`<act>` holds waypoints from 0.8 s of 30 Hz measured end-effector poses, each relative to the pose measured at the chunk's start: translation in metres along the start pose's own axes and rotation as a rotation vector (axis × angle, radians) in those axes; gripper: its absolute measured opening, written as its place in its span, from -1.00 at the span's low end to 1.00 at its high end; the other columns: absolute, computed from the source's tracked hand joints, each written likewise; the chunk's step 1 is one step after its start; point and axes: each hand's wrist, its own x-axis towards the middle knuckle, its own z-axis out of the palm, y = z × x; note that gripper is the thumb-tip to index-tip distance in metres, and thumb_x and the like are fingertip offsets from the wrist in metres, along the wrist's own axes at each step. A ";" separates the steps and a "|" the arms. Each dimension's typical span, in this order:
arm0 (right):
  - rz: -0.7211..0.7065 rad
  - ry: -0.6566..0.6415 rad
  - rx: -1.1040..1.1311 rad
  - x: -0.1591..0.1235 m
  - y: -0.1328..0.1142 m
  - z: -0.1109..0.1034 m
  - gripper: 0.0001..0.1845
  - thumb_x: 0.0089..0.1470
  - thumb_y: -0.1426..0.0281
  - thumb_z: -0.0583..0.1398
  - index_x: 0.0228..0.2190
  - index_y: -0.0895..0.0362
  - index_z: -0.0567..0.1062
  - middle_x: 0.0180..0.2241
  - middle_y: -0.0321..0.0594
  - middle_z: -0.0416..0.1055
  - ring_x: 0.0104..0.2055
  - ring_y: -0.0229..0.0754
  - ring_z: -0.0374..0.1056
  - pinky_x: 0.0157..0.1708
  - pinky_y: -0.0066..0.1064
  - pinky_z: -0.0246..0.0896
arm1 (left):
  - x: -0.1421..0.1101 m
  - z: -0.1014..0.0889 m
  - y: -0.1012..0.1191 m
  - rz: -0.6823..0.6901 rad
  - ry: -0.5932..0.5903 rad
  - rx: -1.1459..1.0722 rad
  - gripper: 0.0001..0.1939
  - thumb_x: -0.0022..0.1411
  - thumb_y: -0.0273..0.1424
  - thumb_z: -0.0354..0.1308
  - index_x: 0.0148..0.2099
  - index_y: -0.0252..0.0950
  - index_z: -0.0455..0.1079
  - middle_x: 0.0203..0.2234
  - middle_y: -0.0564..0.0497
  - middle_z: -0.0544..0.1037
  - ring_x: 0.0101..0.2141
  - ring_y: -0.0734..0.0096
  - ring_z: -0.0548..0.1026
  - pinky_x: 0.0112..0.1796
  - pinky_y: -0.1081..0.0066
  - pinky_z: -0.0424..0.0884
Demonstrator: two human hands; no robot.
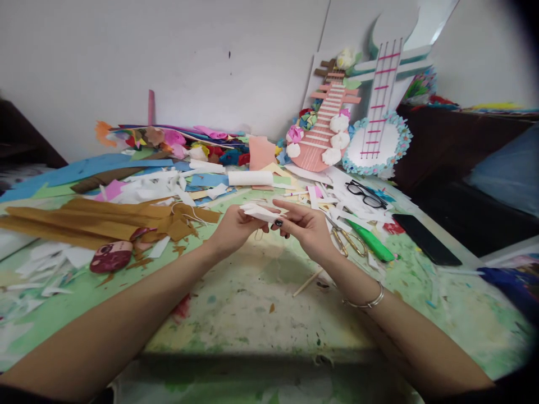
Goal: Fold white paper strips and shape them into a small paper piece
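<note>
Above the middle of the green, paint-stained table (252,292), a small piece of folded white paper (261,212) is held between both hands. My left hand (236,229) pinches its left end, with the fingertips partly hidden behind the paper. At the other end, my right hand (305,225) grips the paper between thumb and fingers; the thumb has a dark nail with a shiny spot. Just right of that hand lie gold-handled scissors (352,242) and a green utility knife (370,240). A thin wooden stick (307,282) rests below the right wrist.
Brown crepe paper (84,219) and a dark red oval object (111,257) lie left. A white paper roll (250,178) sits behind my hands. At right are glasses (366,194) and a black phone (426,239). Two paper instruments, one pink (322,143) and one white (381,137), lean against the wall.
</note>
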 end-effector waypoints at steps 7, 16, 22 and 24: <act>-0.008 -0.045 0.051 0.000 0.004 0.001 -0.60 -0.04 0.33 0.30 -0.09 0.06 0.56 -0.49 -0.30 0.51 -0.53 -0.36 0.27 -0.48 -0.43 0.21 | -0.002 0.003 0.000 -0.066 -0.069 -0.106 -0.70 0.15 -0.23 0.21 -0.18 -0.35 0.50 -0.56 0.08 0.38 -0.58 0.60 0.18 -0.57 0.54 0.09; -0.101 -0.018 -0.050 0.000 0.008 0.001 -0.68 0.01 0.37 0.26 -0.13 0.02 0.59 -0.48 -0.29 0.52 -0.52 -0.36 0.28 -0.50 -0.46 0.23 | -0.001 0.002 -0.005 -0.075 0.002 -0.068 -0.76 0.13 -0.25 0.20 -0.33 -0.36 0.42 -0.63 0.14 0.25 -0.60 0.62 0.11 -0.59 0.54 0.05; -0.306 0.102 -0.334 -0.004 0.008 0.003 -0.70 0.07 0.42 0.18 -0.16 0.03 0.60 -0.44 -0.28 0.55 -0.49 -0.34 0.35 -0.44 -0.45 0.28 | -0.002 0.002 -0.007 -0.105 0.086 -0.025 -0.78 0.07 -0.32 0.22 -0.48 -0.34 0.30 -0.69 0.18 0.18 -0.62 0.63 0.11 -0.60 0.53 0.05; -0.359 0.146 -0.405 -0.005 0.009 0.003 -0.71 0.08 0.43 0.17 -0.16 0.04 0.60 -0.43 -0.26 0.55 -0.47 -0.33 0.36 -0.41 -0.44 0.29 | -0.002 0.002 -0.007 -0.116 0.075 -0.041 -0.80 0.04 -0.36 0.23 -0.49 -0.35 0.30 -0.69 0.18 0.18 -0.62 0.63 0.12 -0.59 0.53 0.06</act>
